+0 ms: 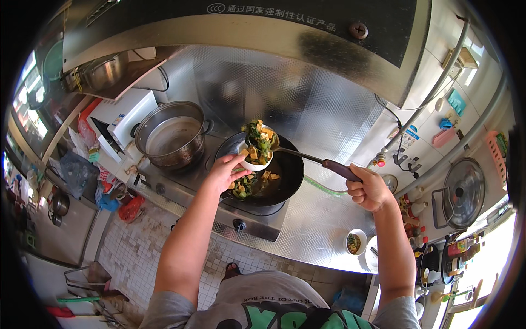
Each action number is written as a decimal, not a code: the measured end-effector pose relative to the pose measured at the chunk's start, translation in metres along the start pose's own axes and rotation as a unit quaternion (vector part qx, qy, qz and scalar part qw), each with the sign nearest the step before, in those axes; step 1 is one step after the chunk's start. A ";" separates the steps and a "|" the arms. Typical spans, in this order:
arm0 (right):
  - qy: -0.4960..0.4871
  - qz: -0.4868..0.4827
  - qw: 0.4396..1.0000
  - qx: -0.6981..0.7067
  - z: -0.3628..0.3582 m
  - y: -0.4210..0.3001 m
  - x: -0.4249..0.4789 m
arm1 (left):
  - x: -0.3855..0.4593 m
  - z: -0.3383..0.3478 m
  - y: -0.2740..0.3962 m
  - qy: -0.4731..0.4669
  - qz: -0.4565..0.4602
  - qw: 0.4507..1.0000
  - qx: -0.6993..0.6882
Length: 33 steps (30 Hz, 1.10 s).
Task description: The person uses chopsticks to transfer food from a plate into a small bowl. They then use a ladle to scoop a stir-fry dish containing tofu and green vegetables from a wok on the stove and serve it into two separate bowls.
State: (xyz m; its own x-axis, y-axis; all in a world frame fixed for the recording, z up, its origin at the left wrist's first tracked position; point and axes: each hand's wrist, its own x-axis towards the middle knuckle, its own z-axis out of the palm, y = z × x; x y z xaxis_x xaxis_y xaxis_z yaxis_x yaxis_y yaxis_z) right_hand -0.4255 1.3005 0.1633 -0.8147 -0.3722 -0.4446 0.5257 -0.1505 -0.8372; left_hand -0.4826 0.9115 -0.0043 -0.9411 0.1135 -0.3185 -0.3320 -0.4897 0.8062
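Observation:
My left hand (225, 172) holds a white bowl (257, 166) by its side and base, above a black wok (291, 181) on the gas stove. Tofu cubes and leafy greens (259, 142) are heaped in the bowl above its rim. My right hand (367, 187) grips the dark handle of a metal spatula or ladle (304, 154), whose head is at the bowl's right edge, partly hidden by the food. More greens and tofu (243, 188) lie at the near left part of the wok, with a few tofu pieces and some liquid beside them.
A large steel pot (174, 135) stands on the left burner, near a white microwave (127, 117). A small bowl of food (354, 242) and a white dish (371, 254) sit at the counter's near right. Bottles (415, 209) line the right side. A range hood (246, 37) hangs above.

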 end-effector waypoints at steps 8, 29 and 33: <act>-0.014 -0.015 0.999 -0.041 -0.007 -0.008 0.002 | -0.009 -0.007 0.020 -0.051 -0.008 0.998 0.022; 0.054 -0.097 0.938 -0.328 0.034 -0.033 -0.006 | -0.005 -0.010 0.025 -0.024 -0.020 0.998 0.047; 0.080 -0.160 0.879 -0.441 0.050 -0.029 -0.007 | -0.001 -0.009 0.018 -0.005 -0.018 0.999 0.031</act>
State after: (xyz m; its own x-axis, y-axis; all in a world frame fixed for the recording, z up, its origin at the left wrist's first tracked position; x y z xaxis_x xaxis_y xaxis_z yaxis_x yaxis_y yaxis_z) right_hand -0.4227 1.2615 0.2070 -0.9478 -0.2954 -0.1204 -0.0743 0.5715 -0.8172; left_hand -0.4868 0.8945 0.0060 -0.9290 0.1387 -0.3430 -0.3684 -0.4314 0.8235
